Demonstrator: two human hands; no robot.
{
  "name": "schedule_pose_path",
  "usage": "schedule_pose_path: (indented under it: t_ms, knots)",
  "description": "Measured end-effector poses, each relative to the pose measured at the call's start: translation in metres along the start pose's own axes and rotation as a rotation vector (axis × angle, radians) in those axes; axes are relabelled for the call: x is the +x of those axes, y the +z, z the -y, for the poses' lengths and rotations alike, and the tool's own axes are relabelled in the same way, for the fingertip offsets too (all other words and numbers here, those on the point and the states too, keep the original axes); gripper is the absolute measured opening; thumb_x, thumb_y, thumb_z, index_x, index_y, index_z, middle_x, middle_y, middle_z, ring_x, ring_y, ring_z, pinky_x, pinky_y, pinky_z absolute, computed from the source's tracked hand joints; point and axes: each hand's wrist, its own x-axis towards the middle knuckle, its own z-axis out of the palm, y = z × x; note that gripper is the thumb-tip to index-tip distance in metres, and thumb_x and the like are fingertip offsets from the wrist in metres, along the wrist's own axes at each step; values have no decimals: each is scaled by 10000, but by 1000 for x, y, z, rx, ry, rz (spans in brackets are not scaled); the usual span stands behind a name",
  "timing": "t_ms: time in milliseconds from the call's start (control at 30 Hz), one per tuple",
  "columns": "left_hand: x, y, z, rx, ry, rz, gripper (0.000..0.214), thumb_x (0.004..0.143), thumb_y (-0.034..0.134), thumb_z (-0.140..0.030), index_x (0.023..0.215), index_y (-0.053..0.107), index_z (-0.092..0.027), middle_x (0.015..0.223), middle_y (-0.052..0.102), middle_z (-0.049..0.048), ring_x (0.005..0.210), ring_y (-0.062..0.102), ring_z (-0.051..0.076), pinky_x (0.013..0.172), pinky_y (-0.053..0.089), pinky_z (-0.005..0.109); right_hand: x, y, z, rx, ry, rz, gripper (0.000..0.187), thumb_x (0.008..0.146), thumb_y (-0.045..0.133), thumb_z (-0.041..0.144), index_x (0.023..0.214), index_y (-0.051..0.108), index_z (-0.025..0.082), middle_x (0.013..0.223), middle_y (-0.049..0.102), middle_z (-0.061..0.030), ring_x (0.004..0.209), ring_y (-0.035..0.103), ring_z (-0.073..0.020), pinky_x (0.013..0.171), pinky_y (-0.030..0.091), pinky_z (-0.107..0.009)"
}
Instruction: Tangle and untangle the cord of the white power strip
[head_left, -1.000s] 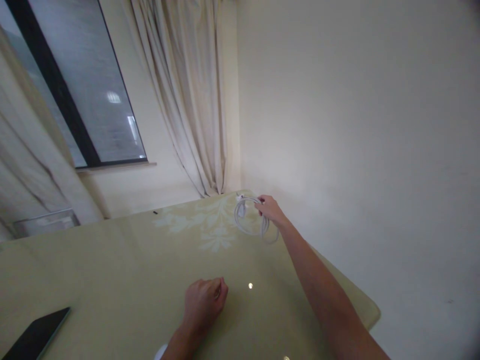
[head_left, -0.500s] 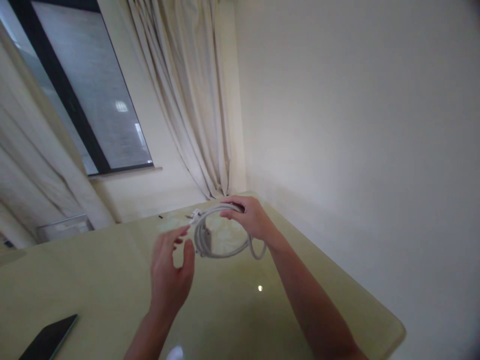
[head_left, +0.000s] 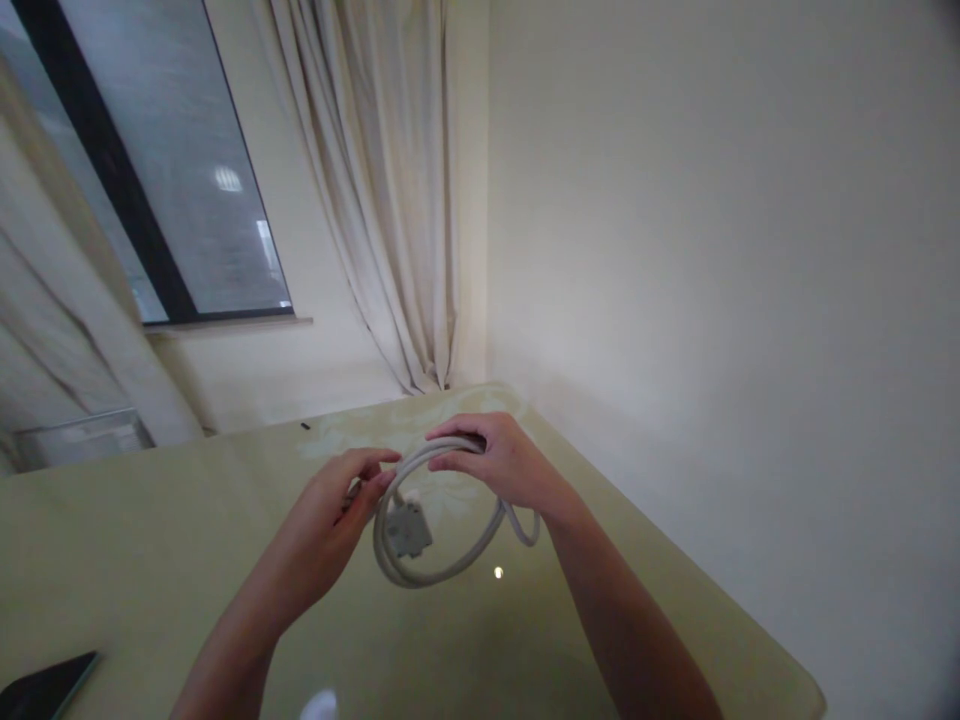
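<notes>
A coiled white cable (head_left: 442,560) with a squarish plug (head_left: 409,528) hangs in the air above the glossy pale green table (head_left: 150,560). My right hand (head_left: 501,465) grips the top of the coil with fingers curled over the strands. My left hand (head_left: 341,515) pinches the coil at its left side, near where the plug dangles. Both hands are raised in front of me over the far half of the table.
A dark phone (head_left: 41,685) lies at the table's near left edge. A small white object (head_left: 319,705) sits at the near edge. Cream curtains (head_left: 390,200) and a window (head_left: 150,160) stand behind the table. A plain wall (head_left: 712,250) runs along its right side.
My right hand brought the coil from the far table corner toward me. My left hand rose from the table, where it lay closed, and took hold of the coil's left side.
</notes>
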Motion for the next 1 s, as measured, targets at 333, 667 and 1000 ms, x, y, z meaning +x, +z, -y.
schedule_pose_path:
  t_ms: [333, 667, 1000]
  knots:
    - [-2, 2, -20, 286, 119, 28, 373, 924, 617, -576, 1016, 767, -246, 942, 725, 70, 860, 673, 257, 757, 486, 335, -2, 8, 7, 76, 5, 18, 322, 850, 826, 448, 1067, 787, 214, 932, 763, -12, 837, 695, -174, 752, 525, -278]
    - [7, 13, 2, -96, -336, -126, 378, 857, 604, -567, 826, 712, -206, 628, 704, 33, 535, 604, 197, 498, 385, 263, -1, -11, -12, -227, 75, 124, 597, 902, 751, 524, 1394, 623, 211, 1034, 727, -47, 879, 674, -193, 791, 530, -317]
    - [15, 31, 4, -908, -592, -430, 516, 669, 833, -518, 1006, 700, -151, 598, 609, -52, 520, 570, 123, 513, 467, 232, 0, 10, 13, -174, -166, -395, 236, 1025, 603, 400, 1071, 713, 197, 993, 735, -58, 914, 686, -169, 847, 538, -299]
